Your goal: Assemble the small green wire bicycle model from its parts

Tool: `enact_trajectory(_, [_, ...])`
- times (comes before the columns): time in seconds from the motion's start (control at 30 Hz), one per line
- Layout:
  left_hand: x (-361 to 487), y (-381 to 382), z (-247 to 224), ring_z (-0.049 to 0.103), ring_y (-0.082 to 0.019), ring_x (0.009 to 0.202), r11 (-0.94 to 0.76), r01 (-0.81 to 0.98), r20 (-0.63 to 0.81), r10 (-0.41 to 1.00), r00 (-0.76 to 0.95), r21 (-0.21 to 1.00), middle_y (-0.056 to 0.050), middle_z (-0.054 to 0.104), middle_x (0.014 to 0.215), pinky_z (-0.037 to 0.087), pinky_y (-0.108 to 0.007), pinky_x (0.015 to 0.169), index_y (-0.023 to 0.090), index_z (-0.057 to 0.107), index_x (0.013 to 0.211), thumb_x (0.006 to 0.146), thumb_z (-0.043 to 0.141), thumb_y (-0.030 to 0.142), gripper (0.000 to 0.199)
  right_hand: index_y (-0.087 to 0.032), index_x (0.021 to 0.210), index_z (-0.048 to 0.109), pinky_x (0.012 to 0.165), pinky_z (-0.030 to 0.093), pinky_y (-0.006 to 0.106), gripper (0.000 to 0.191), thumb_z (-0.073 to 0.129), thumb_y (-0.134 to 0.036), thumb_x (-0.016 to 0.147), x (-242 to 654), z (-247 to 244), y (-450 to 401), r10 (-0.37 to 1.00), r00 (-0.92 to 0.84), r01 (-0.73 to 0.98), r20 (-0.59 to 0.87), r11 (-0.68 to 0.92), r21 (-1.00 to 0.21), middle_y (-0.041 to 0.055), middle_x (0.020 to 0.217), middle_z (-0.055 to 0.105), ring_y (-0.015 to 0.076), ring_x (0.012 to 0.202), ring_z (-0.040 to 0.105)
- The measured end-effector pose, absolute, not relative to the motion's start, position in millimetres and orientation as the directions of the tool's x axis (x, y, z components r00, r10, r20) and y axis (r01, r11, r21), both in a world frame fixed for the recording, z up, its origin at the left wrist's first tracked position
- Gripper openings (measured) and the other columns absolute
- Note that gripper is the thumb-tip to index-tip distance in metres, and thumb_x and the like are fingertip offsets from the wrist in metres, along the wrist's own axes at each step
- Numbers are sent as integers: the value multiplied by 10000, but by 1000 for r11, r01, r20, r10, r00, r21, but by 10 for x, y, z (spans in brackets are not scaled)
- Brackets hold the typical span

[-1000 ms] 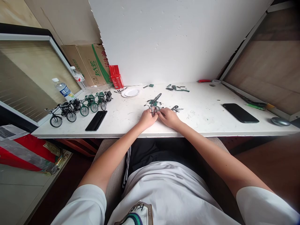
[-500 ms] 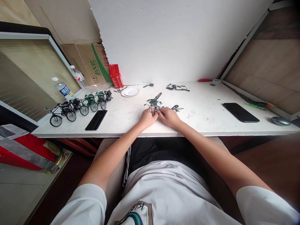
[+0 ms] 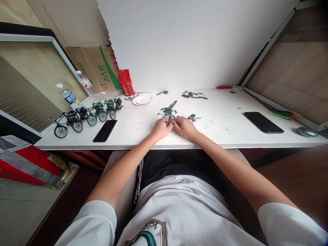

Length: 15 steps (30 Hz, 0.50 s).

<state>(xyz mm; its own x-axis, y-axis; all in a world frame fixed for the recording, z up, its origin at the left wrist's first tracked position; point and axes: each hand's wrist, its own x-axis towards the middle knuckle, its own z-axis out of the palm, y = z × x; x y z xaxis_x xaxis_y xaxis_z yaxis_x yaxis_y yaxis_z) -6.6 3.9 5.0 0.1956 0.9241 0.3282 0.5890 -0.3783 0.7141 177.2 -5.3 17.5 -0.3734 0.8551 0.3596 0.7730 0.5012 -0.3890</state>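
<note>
Near the front edge of the white table, my left hand (image 3: 162, 128) is closed on a partly built model bicycle (image 3: 167, 118), its dark parts showing above the fingers. Close beside it, my right hand (image 3: 186, 127) is closed too, with its fingertips pinched at the bicycle's right side; any small piece between them is hidden. Just behind the hands lies a dark wheel (image 3: 171, 106) over green parts (image 3: 167, 111). Small black and metal pieces (image 3: 192, 118) are scattered right of my right hand.
Several finished model bicycles (image 3: 67, 123) stand at the left, near a phone (image 3: 105, 131) and drink bottles (image 3: 68, 97). White paper plates (image 3: 142, 99), a red box (image 3: 126, 82) and loose green parts (image 3: 194, 96) lie at the back. Another phone (image 3: 263, 122) rests at the right.
The view has shifted very slightly. Both hands keep the same place and grip at the model bicycle.
</note>
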Motion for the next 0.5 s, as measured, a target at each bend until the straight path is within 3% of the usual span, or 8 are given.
enact_trajectory(0.5, [-65, 58, 22, 634, -205, 713, -394, 595, 348, 916, 198, 700, -49, 690, 754, 505, -318, 738, 203, 694, 916, 960, 666, 277, 90, -232, 810, 544, 679, 355, 349, 337, 447, -366, 1104, 1786, 160, -51, 855, -373, 775, 361, 501, -385, 95, 842, 671, 246, 830, 589])
